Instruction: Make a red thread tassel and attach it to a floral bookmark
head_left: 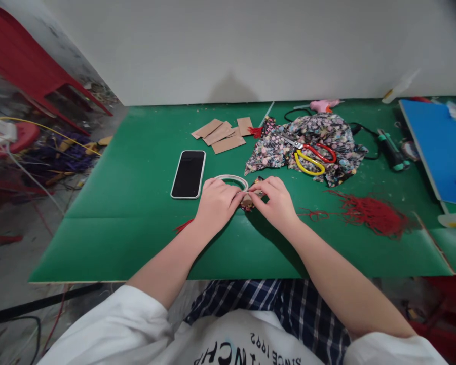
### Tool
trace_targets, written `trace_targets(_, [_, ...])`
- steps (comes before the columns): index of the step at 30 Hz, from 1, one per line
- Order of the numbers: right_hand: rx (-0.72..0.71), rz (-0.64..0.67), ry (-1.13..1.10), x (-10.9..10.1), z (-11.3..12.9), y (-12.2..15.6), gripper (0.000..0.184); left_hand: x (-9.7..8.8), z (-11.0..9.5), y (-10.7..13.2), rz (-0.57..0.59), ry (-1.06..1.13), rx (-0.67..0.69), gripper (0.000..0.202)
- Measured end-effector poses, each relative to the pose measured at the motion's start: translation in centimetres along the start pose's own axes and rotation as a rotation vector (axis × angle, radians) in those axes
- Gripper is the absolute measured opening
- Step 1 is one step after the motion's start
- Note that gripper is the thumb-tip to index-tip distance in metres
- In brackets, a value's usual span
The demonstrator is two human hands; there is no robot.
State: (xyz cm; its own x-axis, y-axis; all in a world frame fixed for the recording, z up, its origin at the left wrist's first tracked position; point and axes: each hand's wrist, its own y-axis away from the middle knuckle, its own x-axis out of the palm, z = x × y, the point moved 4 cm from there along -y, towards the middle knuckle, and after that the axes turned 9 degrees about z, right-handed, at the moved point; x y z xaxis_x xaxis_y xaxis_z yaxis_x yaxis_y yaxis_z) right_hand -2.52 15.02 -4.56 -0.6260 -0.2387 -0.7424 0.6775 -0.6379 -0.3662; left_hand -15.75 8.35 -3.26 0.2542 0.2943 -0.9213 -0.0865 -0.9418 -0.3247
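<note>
My left hand (219,201) and my right hand (272,199) meet over the green table, fingers closed in a pinch. Between their fingertips is a small brown cardboard piece (247,201) with floral fabric around its edges, partly hidden by the fingers. A white ring (233,178), seemingly a roll of tape, lies just behind my left fingers; whether they touch it I cannot tell. Red threads (184,226) poke out beside my left wrist. To the right of my right wrist lies a red tassel bundle (376,214).
A phone (189,174) lies left of my hands. Behind are cardboard strips (219,134), floral fabric (268,152) and scissors with red and yellow handles (309,169). A pink glue gun (325,105), a green-black tool (392,150) and a blue board (427,147) sit toward the right.
</note>
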Motion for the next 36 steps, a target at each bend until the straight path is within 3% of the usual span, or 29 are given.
trace_targets(7, [0.067, 0.046, -0.069, 0.2, -0.3, -0.1, 0.009, 0.1, -0.3, 0.1, -0.027, 0.018, 0.062, 0.025])
trace_targets(10, [0.115, 0.085, -0.127, 0.3, -0.2, -0.3, 0.009, 0.1, -0.6, 0.0, -0.099, -0.002, 0.115, 0.021])
trace_targets(16, [0.462, 0.201, -0.758, 2.0, -0.9, -0.1, 0.015, -1.4, -2.1, 0.7, -0.350, -0.155, 0.218, 0.007])
trace_targets(20, [0.607, 0.074, -1.015, 1.2, -2.3, 0.0, 0.017, -2.3, -1.5, 1.1, -0.452, -0.181, 0.159, 0.012])
trace_targets(22, [0.584, 0.079, -1.137, 0.5, -2.6, 0.0, 0.018, -1.9, -0.4, 0.8, -0.361, -0.207, 0.065, 0.011])
trace_targets(24, [0.541, 0.160, -1.222, 0.1, -2.4, 0.0, 0.021, -1.1, 0.7, 0.3, -0.197, -0.215, 0.009, 0.016])
trace_targets(26, [0.513, 0.266, -1.244, 0.2, -2.0, 0.1, 0.026, -0.6, 1.4, 0.0, -0.126, -0.138, -0.040, 0.018])
trace_targets(31, [0.434, 0.432, -1.213, 0.9, -0.8, 0.4, 0.034, -0.2, 1.1, -0.4, -0.060, 0.391, -0.131, 0.020])
trace_targets(36, [0.390, 0.443, -1.168, 0.9, 0.0, 0.3, 0.029, 1.7, 1.1, -0.1, 0.118, 0.962, -0.459, 0.023])
